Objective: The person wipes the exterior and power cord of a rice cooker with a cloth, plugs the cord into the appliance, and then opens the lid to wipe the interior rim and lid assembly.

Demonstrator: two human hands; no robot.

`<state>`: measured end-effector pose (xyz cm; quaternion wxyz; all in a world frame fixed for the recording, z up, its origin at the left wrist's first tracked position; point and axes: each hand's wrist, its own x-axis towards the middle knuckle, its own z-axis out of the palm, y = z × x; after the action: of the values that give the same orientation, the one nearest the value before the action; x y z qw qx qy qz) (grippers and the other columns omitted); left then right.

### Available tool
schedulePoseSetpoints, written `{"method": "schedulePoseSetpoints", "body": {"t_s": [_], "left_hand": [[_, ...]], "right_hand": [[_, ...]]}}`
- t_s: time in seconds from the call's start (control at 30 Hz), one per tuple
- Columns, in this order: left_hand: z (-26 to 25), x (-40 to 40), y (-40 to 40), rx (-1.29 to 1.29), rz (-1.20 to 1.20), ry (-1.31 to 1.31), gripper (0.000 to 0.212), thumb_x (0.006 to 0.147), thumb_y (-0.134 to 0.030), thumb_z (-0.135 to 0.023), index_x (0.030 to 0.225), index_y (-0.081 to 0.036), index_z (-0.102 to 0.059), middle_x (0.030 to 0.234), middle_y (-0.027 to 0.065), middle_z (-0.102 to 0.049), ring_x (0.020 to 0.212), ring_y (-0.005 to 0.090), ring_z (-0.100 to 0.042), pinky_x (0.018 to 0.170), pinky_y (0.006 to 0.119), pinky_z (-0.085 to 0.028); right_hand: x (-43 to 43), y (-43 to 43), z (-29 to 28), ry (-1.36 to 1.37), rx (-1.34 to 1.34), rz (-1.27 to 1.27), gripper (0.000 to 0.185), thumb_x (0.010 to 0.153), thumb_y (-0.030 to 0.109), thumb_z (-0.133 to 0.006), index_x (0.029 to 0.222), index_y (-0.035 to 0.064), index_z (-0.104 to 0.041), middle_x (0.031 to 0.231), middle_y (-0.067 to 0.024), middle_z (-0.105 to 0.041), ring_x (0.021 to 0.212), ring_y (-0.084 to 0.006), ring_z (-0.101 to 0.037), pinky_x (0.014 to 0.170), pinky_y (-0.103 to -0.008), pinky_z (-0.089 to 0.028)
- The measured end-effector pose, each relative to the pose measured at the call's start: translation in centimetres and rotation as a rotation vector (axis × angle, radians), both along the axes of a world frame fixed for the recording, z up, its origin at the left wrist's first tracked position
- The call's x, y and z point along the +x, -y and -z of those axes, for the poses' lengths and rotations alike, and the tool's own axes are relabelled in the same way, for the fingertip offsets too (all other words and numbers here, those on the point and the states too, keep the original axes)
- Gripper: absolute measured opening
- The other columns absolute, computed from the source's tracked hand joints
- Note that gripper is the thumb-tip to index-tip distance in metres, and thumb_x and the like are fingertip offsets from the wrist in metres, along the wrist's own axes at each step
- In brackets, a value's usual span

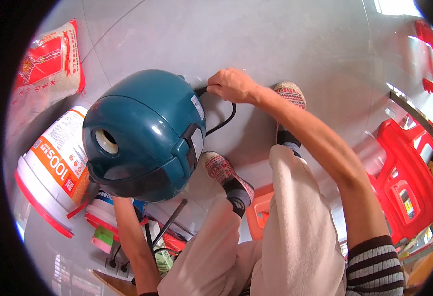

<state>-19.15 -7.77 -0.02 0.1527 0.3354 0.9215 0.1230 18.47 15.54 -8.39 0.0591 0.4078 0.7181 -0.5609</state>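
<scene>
A rounded teal plastic electric appliance (146, 114) is right before me. It has a round hole with a cream rim (106, 141), a dark glossy panel and a latch-like part on its right side. My right hand (231, 85) grips the black power cord end (201, 91) close against the appliance's upper right side. A loop of black cord (225, 124) hangs below that hand. From the bottom, my left forearm (133, 236) reaches up behind the appliance's lower edge. The left hand itself is hidden there, so its hold is not visible.
White buckets with red rims (50, 166) (100, 214) and a red-and-clear rice bag (50, 59) stand at left. A power strip (116, 267) with plugs is below. Red plastic chairs (412, 177) are at right. My feet (220, 168) are on the grey floor (238, 33).
</scene>
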Motion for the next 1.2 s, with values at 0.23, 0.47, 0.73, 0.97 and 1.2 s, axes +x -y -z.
{"method": "schedulePoseSetpoints", "body": {"t_s": [0.23,0.47,0.73,0.97,1.2], "left_hand": [[-0.1,-0.3,0.3,0.022,-0.034,0.032,0.052,0.076,-0.023,-0.060,0.123,-0.006,-0.044,0.124,0.0098,-0.048,0.113,0.0240,-0.047,0.097,0.039,-0.036],[0.0,-0.4,0.6,0.041,-0.061,0.049,0.050,0.077,-0.020,-0.058,0.123,-0.006,-0.044,0.126,0.0099,-0.047,0.114,0.0240,-0.046,0.098,0.040,-0.036],[0.4,-0.9,0.7,0.057,-0.094,0.076,0.048,0.079,-0.017,-0.055,0.124,-0.006,-0.044,0.127,0.0100,-0.046,0.114,0.0240,-0.046,0.098,0.040,-0.035],[1.1,-1.1,0.6,0.083,-0.127,0.094,0.046,0.081,-0.015,-0.053,0.125,-0.006,-0.044,0.129,0.0101,-0.045,0.115,0.0240,-0.046,0.099,0.040,-0.035],[1.6,-1.0,0.5,0.135,-0.215,0.177,0.044,0.082,-0.013,-0.051,0.126,-0.006,-0.044,0.130,0.0102,-0.044,0.116,0.0240,-0.046,0.099,0.040,-0.035]], "right_hand": [[0.0,1.2,1.2,-0.080,0.095,0.077,0.021,0.083,0.023,-0.053,0.077,0.0045,-0.061,0.068,-0.0147,-0.060,0.066,-0.0325,-0.058,0.063,-0.0399,-0.046],[-0.3,1.0,1.0,-0.045,0.121,0.083,0.021,0.083,0.024,-0.053,0.077,0.0054,-0.061,0.070,-0.0148,-0.060,0.070,-0.0334,-0.058,0.064,-0.0405,-0.046],[-0.4,0.9,0.4,-0.007,0.128,0.057,0.020,0.084,0.023,-0.052,0.078,0.0058,-0.061,0.074,-0.0143,-0.061,0.073,-0.0339,-0.058,0.067,-0.0405,-0.047],[-0.6,0.9,0.3,0.025,0.208,-0.004,0.020,0.085,0.025,-0.052,0.084,0.0077,-0.062,0.074,-0.0137,-0.061,0.075,-0.0327,-0.059,0.067,-0.0412,-0.048],[0.1,2.8,-0.6,-0.060,0.336,0.234,0.018,0.084,0.021,-0.056,0.099,0.0098,-0.059,0.096,-0.0142,-0.055,0.079,-0.0342,-0.058,0.068,-0.0412,-0.048]]}}
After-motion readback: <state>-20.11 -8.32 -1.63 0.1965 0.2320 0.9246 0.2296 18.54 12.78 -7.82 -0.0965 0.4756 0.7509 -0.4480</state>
